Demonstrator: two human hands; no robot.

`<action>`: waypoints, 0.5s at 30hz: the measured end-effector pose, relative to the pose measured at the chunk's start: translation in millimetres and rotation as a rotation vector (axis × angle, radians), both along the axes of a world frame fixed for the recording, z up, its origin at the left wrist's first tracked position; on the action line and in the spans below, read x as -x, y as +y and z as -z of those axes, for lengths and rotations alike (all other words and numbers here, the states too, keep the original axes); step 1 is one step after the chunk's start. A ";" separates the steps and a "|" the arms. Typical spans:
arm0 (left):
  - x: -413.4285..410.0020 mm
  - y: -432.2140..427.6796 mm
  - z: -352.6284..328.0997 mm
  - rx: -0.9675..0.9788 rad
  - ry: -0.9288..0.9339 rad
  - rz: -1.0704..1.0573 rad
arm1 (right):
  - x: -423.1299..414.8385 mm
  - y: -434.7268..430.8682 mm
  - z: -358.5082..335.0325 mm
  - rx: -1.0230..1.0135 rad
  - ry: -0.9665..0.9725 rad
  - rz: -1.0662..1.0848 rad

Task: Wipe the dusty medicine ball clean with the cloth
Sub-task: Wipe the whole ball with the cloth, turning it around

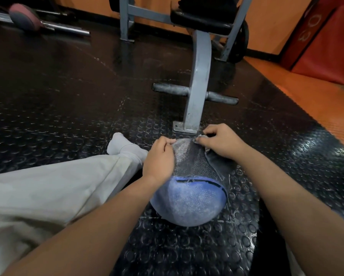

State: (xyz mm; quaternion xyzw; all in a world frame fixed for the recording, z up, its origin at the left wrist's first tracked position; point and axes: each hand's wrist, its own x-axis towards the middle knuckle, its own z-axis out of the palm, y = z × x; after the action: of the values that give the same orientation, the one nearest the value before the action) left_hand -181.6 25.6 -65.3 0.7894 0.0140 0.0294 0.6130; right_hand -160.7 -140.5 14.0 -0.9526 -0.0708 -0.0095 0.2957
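Observation:
A dusty medicine ball (pixel 189 198), blue on the near side and dark grey textured on the far side, rests on the black studded floor between my arms. My left hand (pixel 159 158) lies against the ball's upper left side, fingers curled on its surface. My right hand (pixel 220 141) is at the ball's far right top, pinching a small grey cloth (pixel 202 137) that touches the ball. Most of the cloth is hidden under the fingers.
A grey metal bench frame (pixel 197 84) with a foot plate stands just beyond the ball. My left leg in pale trousers (pixel 53 188) and a white sock (pixel 121 145) stretches to the left. A barbell (pixel 53 24) lies far left; a red box (pixel 324 42) sits far right.

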 end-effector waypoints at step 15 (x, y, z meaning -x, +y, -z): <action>-13.7 -2.0 -9.7 -0.070 0.029 0.056 | 63.1 9.7 20.9 0.127 -0.276 -0.469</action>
State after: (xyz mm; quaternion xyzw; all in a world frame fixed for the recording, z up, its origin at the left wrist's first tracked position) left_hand -168.0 23.7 -55.5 0.8107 -0.0001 0.0012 0.5854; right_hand -223.8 -130.8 -6.9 -0.9164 -0.3297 -0.0662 0.2172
